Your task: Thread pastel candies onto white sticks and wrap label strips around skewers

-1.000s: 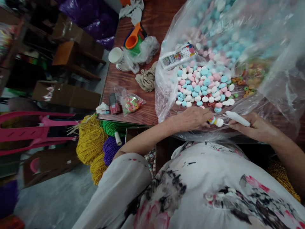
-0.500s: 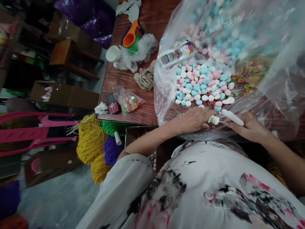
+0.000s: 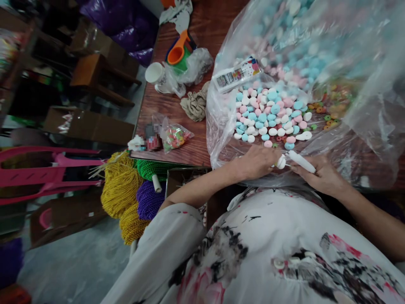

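Observation:
My left hand (image 3: 260, 161) is closed at the table's front edge, pinching a few white candies (image 3: 280, 161) that look threaded together. A short, thin string runs from them to the fingertips of my right hand (image 3: 322, 173), which are pressed together on it. Along the top of that hand lies a long white piece (image 3: 302, 161); whether it is a wrapped finger or a held stick I cannot tell. Just beyond both hands, pink, blue and white candies (image 3: 265, 114) lie heaped in a clear plastic bag (image 3: 218, 135) spread on the table.
On the bag lies a white printed packet (image 3: 237, 75). Orange and green ring candies (image 3: 330, 120) are to its right. Leftward stand an orange scoop (image 3: 176, 55), a white cup (image 3: 155, 73), a crumpled cloth (image 3: 194, 105) and a small candy bag (image 3: 175, 137). Yellow cord bundles (image 3: 122, 185) hang below the edge.
Both hands have shifted slightly left, with the white candies still between them. The camera view has moved a little; the heap of candies looks the same.

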`<state>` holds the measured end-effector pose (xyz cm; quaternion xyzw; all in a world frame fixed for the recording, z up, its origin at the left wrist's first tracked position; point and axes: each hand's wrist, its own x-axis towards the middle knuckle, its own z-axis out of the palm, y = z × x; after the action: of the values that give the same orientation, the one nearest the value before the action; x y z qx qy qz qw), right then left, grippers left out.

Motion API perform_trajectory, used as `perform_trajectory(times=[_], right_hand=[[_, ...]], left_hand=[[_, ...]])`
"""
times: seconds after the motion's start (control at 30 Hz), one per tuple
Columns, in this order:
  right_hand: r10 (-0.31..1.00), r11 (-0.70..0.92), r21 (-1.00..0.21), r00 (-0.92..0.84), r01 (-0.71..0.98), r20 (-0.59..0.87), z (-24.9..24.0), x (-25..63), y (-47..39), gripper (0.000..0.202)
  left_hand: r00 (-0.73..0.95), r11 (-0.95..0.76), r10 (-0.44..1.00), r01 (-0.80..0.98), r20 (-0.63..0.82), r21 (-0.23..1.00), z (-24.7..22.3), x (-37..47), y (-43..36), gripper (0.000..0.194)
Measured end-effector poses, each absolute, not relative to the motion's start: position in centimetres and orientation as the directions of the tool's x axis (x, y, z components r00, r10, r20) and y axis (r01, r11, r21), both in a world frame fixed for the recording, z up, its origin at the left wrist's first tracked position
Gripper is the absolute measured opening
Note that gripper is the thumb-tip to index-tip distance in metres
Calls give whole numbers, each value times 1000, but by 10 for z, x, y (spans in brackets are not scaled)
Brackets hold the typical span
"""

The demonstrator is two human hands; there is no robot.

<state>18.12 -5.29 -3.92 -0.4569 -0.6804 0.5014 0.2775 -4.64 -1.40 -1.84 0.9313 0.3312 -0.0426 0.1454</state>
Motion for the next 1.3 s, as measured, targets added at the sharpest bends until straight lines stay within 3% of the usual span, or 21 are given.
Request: perform_trajectory(times=[0.13,0.2,0.27,0.47,0.63,0.73,0.83,0.9,1.0,1.07,1.17,1.3], right_hand=[[951,-79,-956,-267,283,-158,-42,183,-55,27],[966,-182,-966,-152,183,-211,-45,181,-58,31],[961,-261,-963,-80,66,-265,-50,177,-61,32],[925,-378,-918,-94,-122,-368,-62,161,-71,28],[917,-397,-908,-99,-136,-386,-62,159,-73,29],[912,-410,-901,-94,-141,-400,-63,162,-72,28],[909,-408,-911,-128,-68,-397,-60,167,-76,29],[905,-390,-920,-162,49,-392,-56,172,-83,32],[894,-374,-897,-165,236,-417,-57,190,-91,34],[893,-395,-881,-116,260,-434,-62,204,-90,33],[881,-470,-877,-2,97,-472,-61,211,-85,32],[851,-507,-853,81,-125,-518,-41,190,-78,32]], left_hand=[[748,-771,636,626,190,116,1,-58,-19,22],[672,-747,650,650,356,138,7,-64,-24,19],[567,-687,710,688,418,233,4,-67,-29,16],[310,-489,867,680,390,546,-28,-50,-31,22],[341,-513,854,682,393,522,-29,-47,-30,13],[333,-531,824,736,458,421,-21,-58,-26,13],[435,-559,768,813,471,161,-15,-71,-15,24],[618,-660,701,751,355,-3,-13,-78,-6,26],[763,-756,640,647,92,-101,-12,-96,15,26],[693,-686,721,714,3,-137,-8,-118,33,30],[487,-477,872,867,48,-142,7,-166,50,32],[34,-52,967,996,252,67,22,-246,66,26]])
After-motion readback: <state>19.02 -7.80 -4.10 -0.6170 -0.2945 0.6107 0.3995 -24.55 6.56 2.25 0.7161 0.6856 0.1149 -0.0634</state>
